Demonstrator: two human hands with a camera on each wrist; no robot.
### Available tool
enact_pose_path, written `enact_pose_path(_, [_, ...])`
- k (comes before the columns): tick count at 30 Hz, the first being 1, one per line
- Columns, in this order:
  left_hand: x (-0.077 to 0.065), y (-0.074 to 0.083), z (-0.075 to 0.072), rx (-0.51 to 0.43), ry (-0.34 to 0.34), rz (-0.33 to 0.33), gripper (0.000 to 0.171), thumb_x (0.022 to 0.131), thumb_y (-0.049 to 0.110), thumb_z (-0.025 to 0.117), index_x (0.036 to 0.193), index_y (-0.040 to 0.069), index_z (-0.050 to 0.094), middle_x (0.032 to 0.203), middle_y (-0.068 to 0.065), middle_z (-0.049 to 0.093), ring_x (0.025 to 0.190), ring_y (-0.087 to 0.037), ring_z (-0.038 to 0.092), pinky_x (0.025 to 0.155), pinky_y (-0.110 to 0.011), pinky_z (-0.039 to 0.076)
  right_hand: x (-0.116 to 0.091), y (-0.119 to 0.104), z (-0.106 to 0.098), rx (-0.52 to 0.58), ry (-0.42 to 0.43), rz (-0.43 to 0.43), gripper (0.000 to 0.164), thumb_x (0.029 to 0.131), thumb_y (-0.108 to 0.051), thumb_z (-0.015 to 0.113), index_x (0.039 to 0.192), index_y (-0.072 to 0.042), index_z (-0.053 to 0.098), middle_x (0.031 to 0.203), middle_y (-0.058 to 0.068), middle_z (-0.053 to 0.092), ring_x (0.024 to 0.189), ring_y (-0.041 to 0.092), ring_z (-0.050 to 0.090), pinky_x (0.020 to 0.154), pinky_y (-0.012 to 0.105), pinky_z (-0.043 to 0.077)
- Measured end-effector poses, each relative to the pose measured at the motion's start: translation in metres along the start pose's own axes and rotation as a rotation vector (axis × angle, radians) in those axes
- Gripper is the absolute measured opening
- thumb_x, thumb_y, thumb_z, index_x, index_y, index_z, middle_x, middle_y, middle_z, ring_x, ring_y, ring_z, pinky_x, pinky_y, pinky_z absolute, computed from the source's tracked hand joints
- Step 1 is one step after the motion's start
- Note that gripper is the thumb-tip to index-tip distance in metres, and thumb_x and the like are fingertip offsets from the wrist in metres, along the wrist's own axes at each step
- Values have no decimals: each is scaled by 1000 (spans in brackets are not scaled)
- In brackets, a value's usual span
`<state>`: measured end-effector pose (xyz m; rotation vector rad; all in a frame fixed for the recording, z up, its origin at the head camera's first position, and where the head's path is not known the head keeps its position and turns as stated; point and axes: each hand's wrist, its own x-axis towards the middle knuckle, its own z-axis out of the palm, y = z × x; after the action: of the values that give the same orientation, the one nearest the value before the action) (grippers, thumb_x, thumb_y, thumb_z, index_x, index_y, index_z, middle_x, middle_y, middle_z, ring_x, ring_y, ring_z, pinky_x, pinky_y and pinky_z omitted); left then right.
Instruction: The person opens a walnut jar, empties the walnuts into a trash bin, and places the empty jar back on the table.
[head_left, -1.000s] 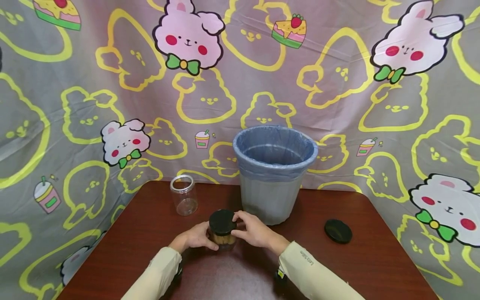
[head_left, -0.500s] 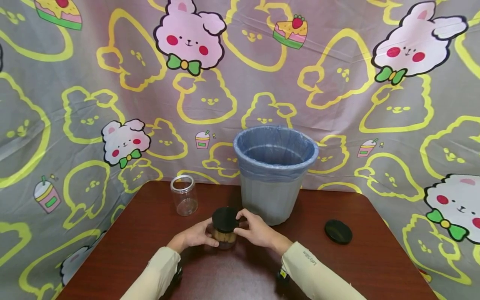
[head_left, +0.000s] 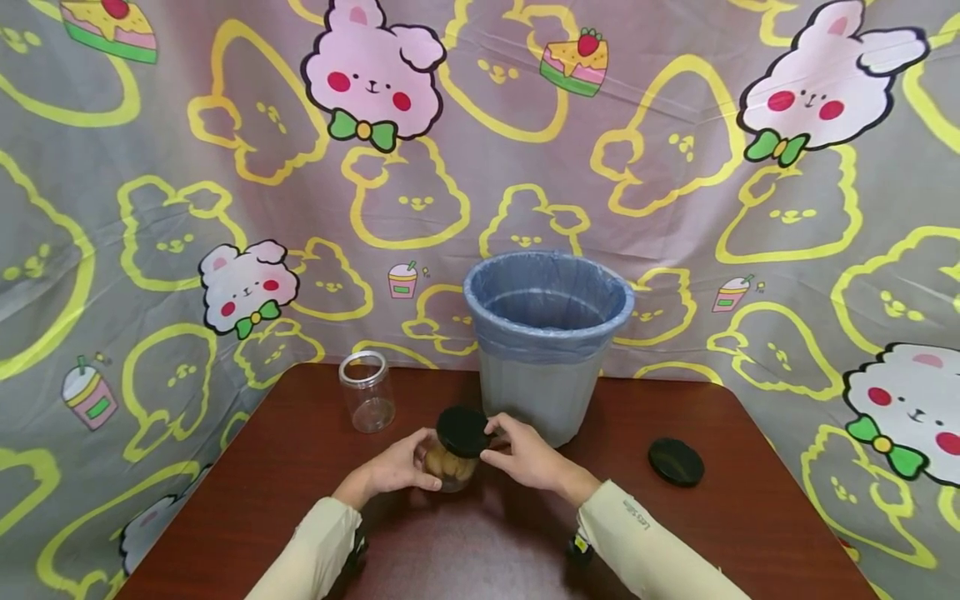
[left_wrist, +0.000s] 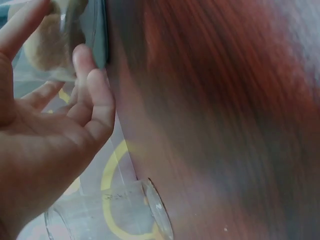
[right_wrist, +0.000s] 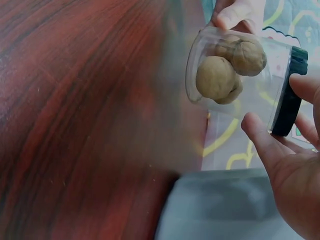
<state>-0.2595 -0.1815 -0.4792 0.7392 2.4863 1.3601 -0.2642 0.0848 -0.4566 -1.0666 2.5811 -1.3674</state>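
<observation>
A clear jar holding several round, brown, dried-looking balls is between the two hands at the middle of the table. Its black screw lid sits at the mouth, and the jar leans toward the right. My left hand grips the jar's body from the left, fingers and thumb around its side. From the right, my right hand pinches the lid's edge, as the right wrist view also shows. The left wrist view catches only part of the jar beside the left hand.
An uncapped clear jar stands at the back left. Behind the hands is a grey bin with a blue liner. A loose black lid lies on the right of the brown table. A patterned cloth hangs behind.
The lidded jar has shifted slightly to the right and now tilts rightward. Both hands have kept hold, the right hand moving a little to the right with the lid.
</observation>
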Motion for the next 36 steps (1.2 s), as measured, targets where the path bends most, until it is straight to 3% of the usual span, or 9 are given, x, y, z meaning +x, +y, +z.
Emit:
enact_pose_path(5, [0,9,5,74,61,-11,68,69,17,84,122,-3,48,96,-7,58,80,-19,55,66,-28,45,-2,-4,-6,16,5,14,32,87,-12,69,109,-7,47,115,12,55,96,18,63,76,23,51])
enact_pose_path(13, [6,15,12,163,107,-27,82,65,32,86,130,1,45,115,-9,58,102,-22,56,90,-43,43,-9,-13,-19,33,-10,53,39,85,-18,71,112,-5,46,112,13,54,96,21,62,77,27,52])
enact_pose_path(17, [8,17,15,194,134,-26,86,64,36,86,129,-1,44,121,-15,55,106,-26,54,91,-45,42,-11,-11,-24,46,-16,66,42,85,-20,72,113,-5,46,113,15,54,95,21,62,77,30,52])
enact_pose_path(24, [9,21,23,244,160,6,84,61,45,85,121,1,48,110,-7,53,99,-20,51,88,-40,43,-15,-12,-33,12,-50,94,50,85,-27,71,121,-6,44,111,16,55,89,22,65,78,31,52])
enact_pose_path(31, [9,31,27,197,142,12,77,60,45,85,114,5,48,100,-2,55,91,-16,54,80,-34,45,-19,-19,-42,-35,-53,75,55,85,-32,70,125,-6,43,114,11,51,94,20,59,77,30,52])
enact_pose_path(36, [10,41,32,174,134,27,81,60,43,85,119,3,47,105,-3,55,95,-17,54,84,-36,44,-22,-23,-45,-80,-20,73,57,84,-34,71,125,-5,44,111,10,51,87,18,59,75,28,50])
